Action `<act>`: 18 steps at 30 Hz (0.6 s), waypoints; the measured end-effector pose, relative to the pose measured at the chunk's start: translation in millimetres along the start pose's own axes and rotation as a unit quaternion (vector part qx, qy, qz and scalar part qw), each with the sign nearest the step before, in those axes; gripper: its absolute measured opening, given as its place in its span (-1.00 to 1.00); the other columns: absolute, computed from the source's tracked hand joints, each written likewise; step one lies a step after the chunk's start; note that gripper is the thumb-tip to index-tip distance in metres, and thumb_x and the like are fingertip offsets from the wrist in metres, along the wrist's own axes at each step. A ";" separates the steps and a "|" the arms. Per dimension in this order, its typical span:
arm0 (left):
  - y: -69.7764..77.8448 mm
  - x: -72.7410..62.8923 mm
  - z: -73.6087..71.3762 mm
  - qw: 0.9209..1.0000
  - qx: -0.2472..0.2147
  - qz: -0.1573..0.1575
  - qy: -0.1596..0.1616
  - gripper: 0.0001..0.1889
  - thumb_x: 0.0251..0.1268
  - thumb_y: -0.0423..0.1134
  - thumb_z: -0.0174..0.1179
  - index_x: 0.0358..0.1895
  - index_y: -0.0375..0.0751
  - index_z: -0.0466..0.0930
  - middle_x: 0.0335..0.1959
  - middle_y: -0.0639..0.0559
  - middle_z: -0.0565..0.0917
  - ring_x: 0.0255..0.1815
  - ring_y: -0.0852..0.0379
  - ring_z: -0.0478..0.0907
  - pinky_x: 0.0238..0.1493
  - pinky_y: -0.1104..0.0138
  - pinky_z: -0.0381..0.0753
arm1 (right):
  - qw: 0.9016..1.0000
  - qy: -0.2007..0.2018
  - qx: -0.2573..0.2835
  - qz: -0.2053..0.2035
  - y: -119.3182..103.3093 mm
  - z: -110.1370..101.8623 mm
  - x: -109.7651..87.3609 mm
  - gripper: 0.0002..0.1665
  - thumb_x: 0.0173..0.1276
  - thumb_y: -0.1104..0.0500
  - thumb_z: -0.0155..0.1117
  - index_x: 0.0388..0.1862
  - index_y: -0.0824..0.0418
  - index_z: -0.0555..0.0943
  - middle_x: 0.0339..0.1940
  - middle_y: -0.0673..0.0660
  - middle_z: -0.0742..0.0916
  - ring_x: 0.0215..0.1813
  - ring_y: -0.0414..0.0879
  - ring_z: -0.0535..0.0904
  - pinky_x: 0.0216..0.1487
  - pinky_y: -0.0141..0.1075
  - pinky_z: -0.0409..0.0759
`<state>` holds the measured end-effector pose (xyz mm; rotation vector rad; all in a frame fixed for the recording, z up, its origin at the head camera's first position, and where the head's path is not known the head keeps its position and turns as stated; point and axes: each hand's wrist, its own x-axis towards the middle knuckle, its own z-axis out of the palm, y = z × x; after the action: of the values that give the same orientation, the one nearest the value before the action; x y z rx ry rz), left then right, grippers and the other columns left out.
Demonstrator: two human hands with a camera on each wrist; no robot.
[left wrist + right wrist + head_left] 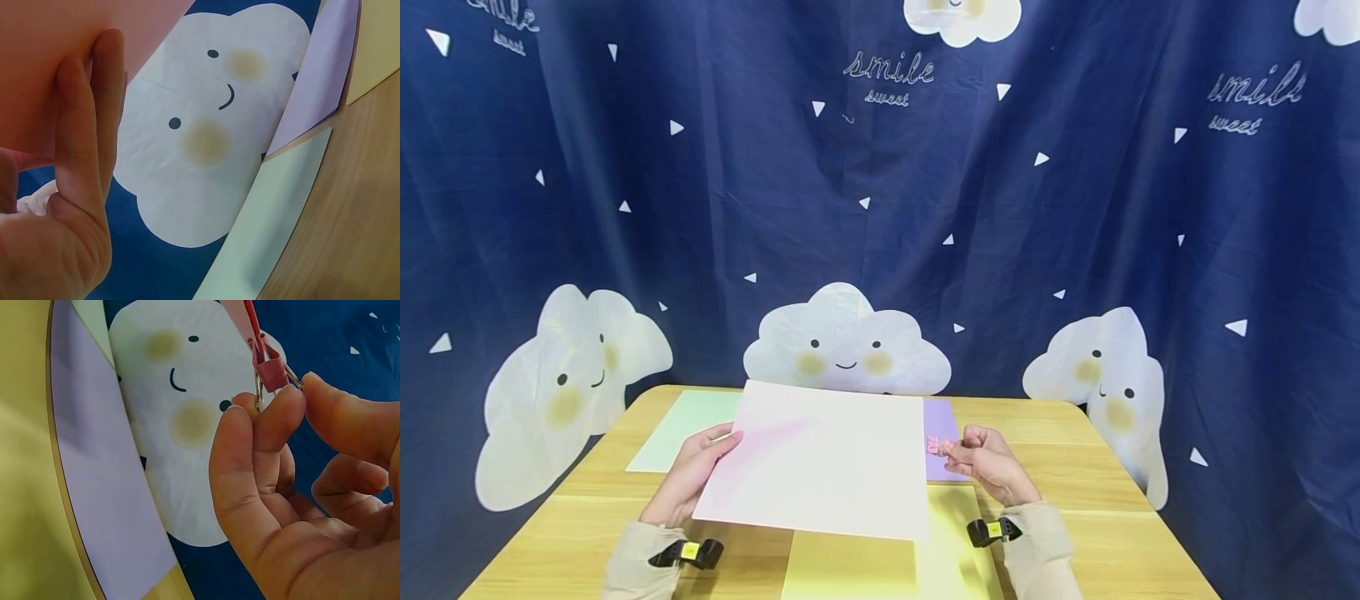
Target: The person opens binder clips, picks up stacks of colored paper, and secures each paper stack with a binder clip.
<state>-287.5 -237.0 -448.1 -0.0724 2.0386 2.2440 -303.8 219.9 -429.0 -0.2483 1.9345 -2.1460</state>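
Note:
A large pale pink sheet of paper [827, 458] is held up over the table, tilted towards the head camera. My left hand [700, 467] grips its left edge, thumb on the near face; in the left wrist view two straight fingers [106, 81] lie along the other face. At the sheet's right edge, my right hand [988, 462] pinches a small pink binder clip [272, 372] by its silver wire handles, between thumb and fingertips. The clip's mouth is right at the paper's edge, which shows as a thin red line in the right wrist view.
On the wooden table [1075, 517], a mint green sheet [666, 433] is at the back left and a purple sheet [942, 417] at the back right. Yellow paper [850, 571] lies in front, partly under the raised sheet. A dark blue cloud-print curtain [865, 242] hangs behind.

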 end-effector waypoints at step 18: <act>-2.2 1.1 0.6 1.000 0.001 0.002 -0.004 -0.30 0.63 -0.05 0.09 0.59 -0.36 0.08 -0.16 0.21 0.79 -0.19 0.26 0.77 -0.17 0.30 0.83 | 1.000 -0.001 -0.002 0.007 1.1 3.9 1.0 -0.39 0.47 0.45 0.20 -0.55 0.11 0.04 -0.44 -0.04 0.58 -0.25 -0.22 0.72 -0.17 -0.40 0.78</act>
<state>-288.3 -236.2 -450.3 -0.0601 2.0391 2.2411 -303.6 215.9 -429.7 -0.2353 1.9347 -2.1318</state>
